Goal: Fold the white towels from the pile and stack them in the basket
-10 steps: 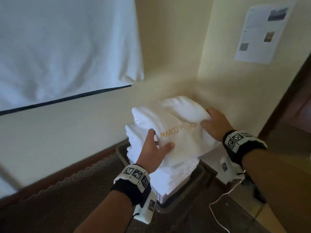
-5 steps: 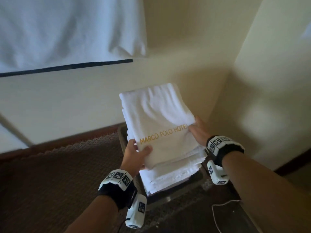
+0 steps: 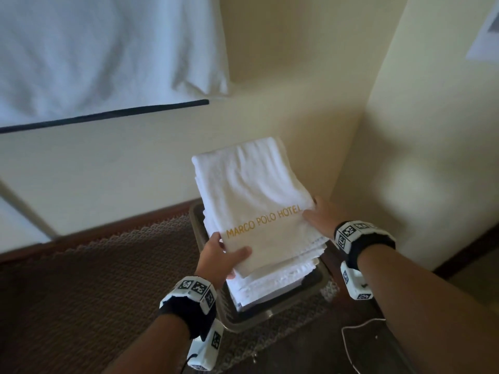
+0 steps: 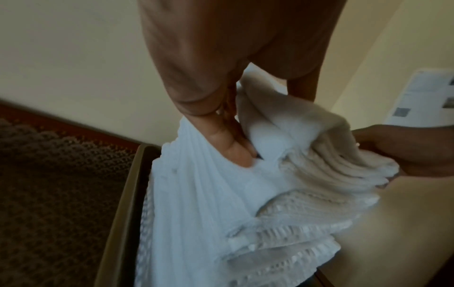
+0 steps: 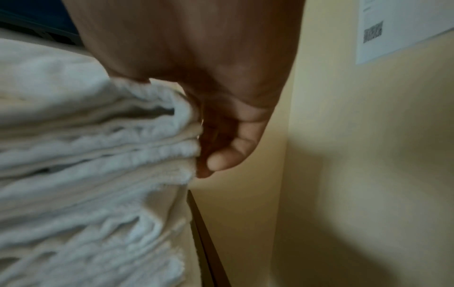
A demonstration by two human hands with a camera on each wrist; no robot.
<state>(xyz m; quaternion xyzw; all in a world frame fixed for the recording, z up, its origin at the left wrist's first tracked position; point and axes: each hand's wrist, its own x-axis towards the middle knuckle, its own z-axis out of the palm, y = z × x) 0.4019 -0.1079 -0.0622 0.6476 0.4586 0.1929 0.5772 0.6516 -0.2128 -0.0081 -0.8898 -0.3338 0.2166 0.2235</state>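
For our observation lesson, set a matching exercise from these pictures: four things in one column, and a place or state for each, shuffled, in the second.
Things:
1. folded towel
2. basket
3. left hand
4. paper sheet

Places or states:
a. on the wall
b. holds the towel's near left corner
c. on top of the stack, gold lettering up
d. on the floor, holding the stack

Pairs: 1-c, 2-d, 3-b, 4-a

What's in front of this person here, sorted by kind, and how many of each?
Hands: 2, left hand and right hand
Towel stack, layers too many to count: 1
Lettered towel on top: 1
Basket: 1
Wall notice: 1
Total: 6
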